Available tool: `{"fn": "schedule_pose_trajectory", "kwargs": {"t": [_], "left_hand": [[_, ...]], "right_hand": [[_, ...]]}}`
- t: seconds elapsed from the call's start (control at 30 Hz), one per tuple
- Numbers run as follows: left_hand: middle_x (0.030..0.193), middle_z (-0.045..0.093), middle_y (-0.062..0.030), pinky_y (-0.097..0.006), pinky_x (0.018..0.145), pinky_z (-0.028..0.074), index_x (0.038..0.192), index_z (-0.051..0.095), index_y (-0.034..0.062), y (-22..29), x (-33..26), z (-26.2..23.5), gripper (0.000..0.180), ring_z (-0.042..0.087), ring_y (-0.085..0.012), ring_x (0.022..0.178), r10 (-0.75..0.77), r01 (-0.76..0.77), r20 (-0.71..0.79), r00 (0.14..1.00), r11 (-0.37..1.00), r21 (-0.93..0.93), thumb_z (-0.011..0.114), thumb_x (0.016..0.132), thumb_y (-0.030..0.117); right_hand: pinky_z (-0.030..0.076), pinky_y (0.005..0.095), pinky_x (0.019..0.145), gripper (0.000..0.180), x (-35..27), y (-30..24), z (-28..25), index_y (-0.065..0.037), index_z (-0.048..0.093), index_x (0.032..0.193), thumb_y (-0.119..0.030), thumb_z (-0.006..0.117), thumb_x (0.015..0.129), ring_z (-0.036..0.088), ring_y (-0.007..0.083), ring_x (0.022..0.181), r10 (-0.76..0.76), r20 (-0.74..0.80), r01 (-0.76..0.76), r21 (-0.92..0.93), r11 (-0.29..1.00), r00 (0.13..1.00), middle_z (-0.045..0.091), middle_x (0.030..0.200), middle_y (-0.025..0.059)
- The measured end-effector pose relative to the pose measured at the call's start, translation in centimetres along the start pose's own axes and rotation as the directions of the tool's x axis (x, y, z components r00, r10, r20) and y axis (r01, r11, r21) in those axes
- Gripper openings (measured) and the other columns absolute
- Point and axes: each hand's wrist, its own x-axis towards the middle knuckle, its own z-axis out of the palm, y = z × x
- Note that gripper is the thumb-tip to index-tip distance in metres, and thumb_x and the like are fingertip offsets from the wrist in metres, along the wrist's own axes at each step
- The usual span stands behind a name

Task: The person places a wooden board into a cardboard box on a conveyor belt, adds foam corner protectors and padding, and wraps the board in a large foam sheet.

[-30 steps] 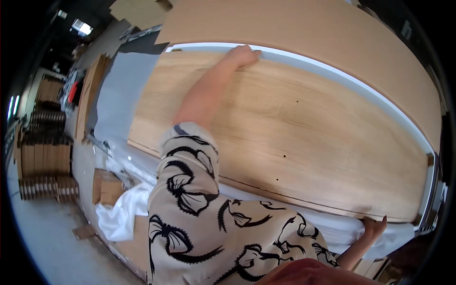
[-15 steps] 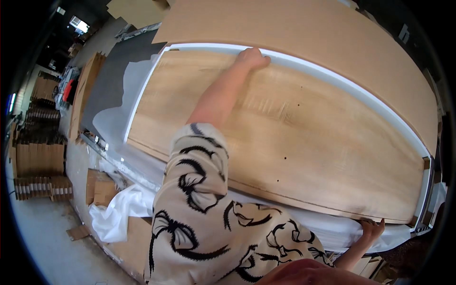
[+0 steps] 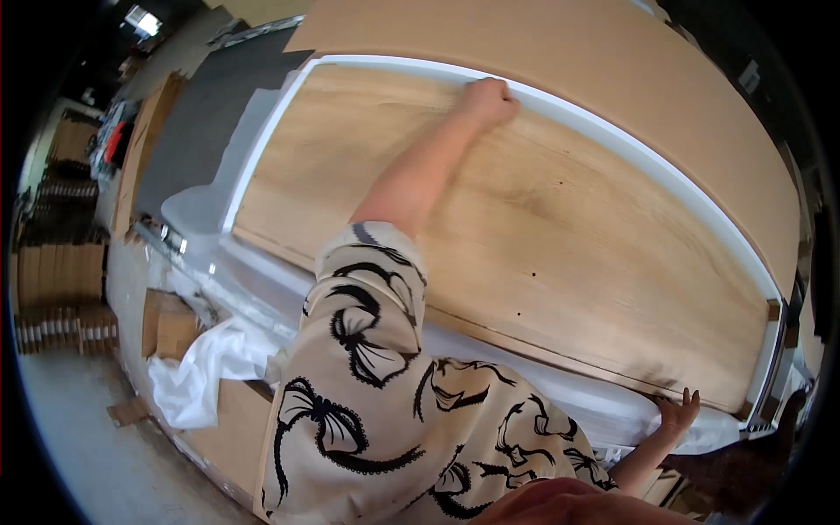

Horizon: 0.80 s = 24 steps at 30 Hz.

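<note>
A long light wood panel (image 3: 472, 219) with several small dark holes lies flat in front of me, bordered at its far side by a white foam strip (image 3: 604, 125). At that far edge, my left hand (image 3: 490, 101) is closed, its knuckles up and fingertips hidden, and it seems to grip the panel where it meets the foam. My right hand (image 3: 672, 420) is at the near edge, toward the panel's right end. Its fingers are spread apart, some pointing up beside the wood, and it touches the edge. White wrapping sheet (image 3: 560, 385) shows beneath the near edge.
Behind the foam rises a big cardboard sheet (image 3: 560, 52). Left of the panel is a dark grey surface (image 3: 210, 114) with translucent film. Crumpled white foam sheet (image 3: 197, 372) and a small cardboard box (image 3: 171, 328) are at lower left. Stacked flat cartons (image 3: 61, 276) stand farther left.
The view has shifted slightly, and the scene sits a little higher and farther left. My left hand has slid somewhat right along the far edge. My right hand's fingers have spread upward more.
</note>
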Motion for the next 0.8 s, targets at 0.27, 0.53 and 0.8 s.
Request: {"fn": "schedule_pose_trajectory", "kwargs": {"t": [0.27,0.53,0.8], "left_hand": [[0.1,0.059,-0.0165,-0.034,0.074,0.047,0.095,0.06,0.0024,-12.3,-13.5,-10.4,0.047,0.059,-0.0295,0.085,-0.108,0.105,-0.052,0.993,0.992,-0.07,0.066,0.067,0.04],[0.111,0.051,-0.014,-0.048,0.088,0.037,0.106,0.056,0.0052,-19.7,-25.9,-22.2,0.049,0.044,-0.0336,0.108,-0.51,0.635,-0.378,0.772,0.602,0.485,0.052,0.077,0.045],[0.107,0.055,-0.0191,-0.035,0.09,0.037,0.104,0.056,0.0008,-21.5,-25.1,-23.4,0.069,0.049,-0.0311,0.104,-0.551,0.665,-0.375,0.746,0.652,0.364,0.055,0.067,0.059]], "right_hand": [[0.007,0.0634,0.096,0.065,5.6,0.6,-4.1,-0.01,0.011,0.135,-0.04,0.041,0.086,-0.001,0.0385,0.129,0.079,0.086,-0.082,0.044,0.996,0.993,0.004,0.14,0.011],[0.02,0.0598,0.095,0.055,4.1,0.1,-0.4,-0.007,0.033,0.128,-0.041,0.035,0.084,0.032,0.0378,0.118,0.282,0.176,-0.292,0.033,0.956,0.943,0.035,0.13,0.0124],[0.02,0.061,0.094,0.053,6.2,0.9,-3.4,-0.013,0.034,0.128,-0.041,0.036,0.083,0.026,0.036,0.122,0.101,0.137,-0.123,0.161,0.979,0.985,0.031,0.134,0.0099]]}}
